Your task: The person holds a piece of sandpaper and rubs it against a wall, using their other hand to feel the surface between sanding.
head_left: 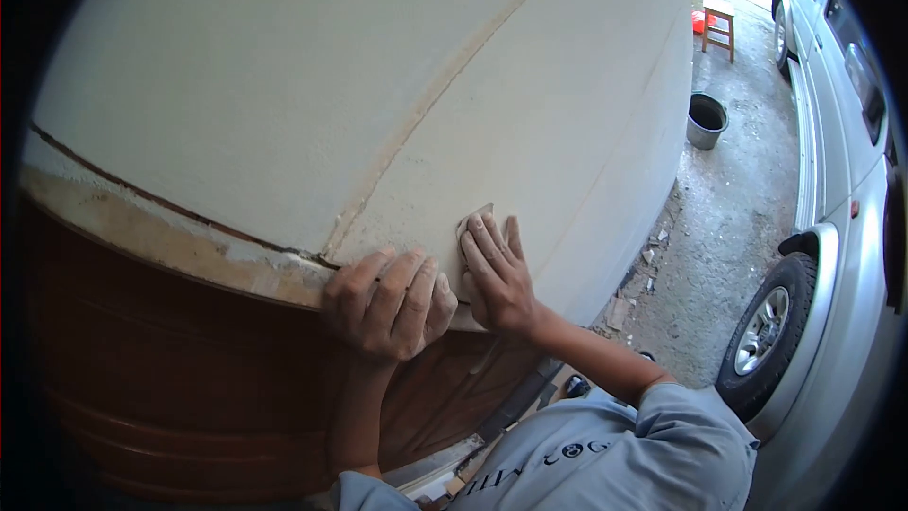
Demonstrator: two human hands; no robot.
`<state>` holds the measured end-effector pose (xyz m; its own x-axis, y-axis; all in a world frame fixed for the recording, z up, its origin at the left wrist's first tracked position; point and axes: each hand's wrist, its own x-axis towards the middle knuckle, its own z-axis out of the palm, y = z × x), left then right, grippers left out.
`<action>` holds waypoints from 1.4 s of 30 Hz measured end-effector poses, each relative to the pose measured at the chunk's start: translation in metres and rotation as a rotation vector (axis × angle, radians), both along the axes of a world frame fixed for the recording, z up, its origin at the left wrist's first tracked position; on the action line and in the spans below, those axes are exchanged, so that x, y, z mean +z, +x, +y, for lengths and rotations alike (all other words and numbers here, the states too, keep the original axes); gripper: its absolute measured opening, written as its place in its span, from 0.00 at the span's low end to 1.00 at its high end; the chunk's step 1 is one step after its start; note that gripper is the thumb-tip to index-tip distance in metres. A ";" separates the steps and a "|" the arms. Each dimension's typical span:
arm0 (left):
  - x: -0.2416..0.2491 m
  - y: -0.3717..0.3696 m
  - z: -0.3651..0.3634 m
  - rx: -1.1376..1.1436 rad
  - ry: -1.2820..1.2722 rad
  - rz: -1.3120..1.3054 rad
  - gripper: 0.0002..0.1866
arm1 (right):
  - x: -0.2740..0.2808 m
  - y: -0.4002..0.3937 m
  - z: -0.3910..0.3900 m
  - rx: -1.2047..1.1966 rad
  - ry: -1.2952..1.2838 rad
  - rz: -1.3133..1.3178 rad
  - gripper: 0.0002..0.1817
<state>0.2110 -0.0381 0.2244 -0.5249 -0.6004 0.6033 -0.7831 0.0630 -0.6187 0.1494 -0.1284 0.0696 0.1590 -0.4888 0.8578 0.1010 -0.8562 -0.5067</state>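
Note:
A large off-white wall panel with a rough brown seam fills the middle of the view. My left hand, dusty with white powder, has its fingers curled over the panel's lower edge, beside the end of the seam. To its right, my right hand presses a small sheet or pad against the panel; only a pale corner of it shows past the fingertips. The rest of that piece is hidden under the fingers. Below the edge lies a dark brown wooden surface.
A silver vehicle with a black tyre stands at the right. On the concrete ground are a dark bucket, a wooden stool, a red item and bits of rubble along the wall's foot.

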 end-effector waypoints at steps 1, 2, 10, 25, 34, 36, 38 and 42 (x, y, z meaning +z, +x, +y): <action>0.000 0.001 0.000 -0.001 0.019 0.001 0.03 | 0.007 0.001 -0.013 -0.034 -0.040 -0.015 0.25; -0.001 0.001 0.000 0.006 0.022 0.004 0.03 | 0.016 0.000 -0.026 -0.066 -0.070 -0.023 0.25; -0.003 0.002 -0.001 0.015 0.026 0.008 0.03 | -0.011 0.005 0.024 0.050 0.182 -0.018 0.24; -0.004 0.002 0.000 0.037 0.032 0.020 0.05 | 0.080 -0.008 -0.074 -0.135 0.061 -0.176 0.23; -0.001 0.000 -0.001 0.007 0.026 0.032 0.05 | 0.031 0.003 -0.025 -0.065 -0.023 -0.063 0.23; -0.003 0.004 -0.002 -0.013 0.013 0.054 0.05 | 0.083 -0.012 -0.077 -0.125 0.050 -0.156 0.24; -0.005 0.003 0.000 -0.010 0.006 0.071 0.06 | 0.111 -0.015 -0.111 -0.134 0.101 -0.258 0.25; -0.003 0.001 -0.002 -0.006 -0.009 0.065 0.06 | 0.048 -0.002 -0.013 0.025 0.111 -0.103 0.26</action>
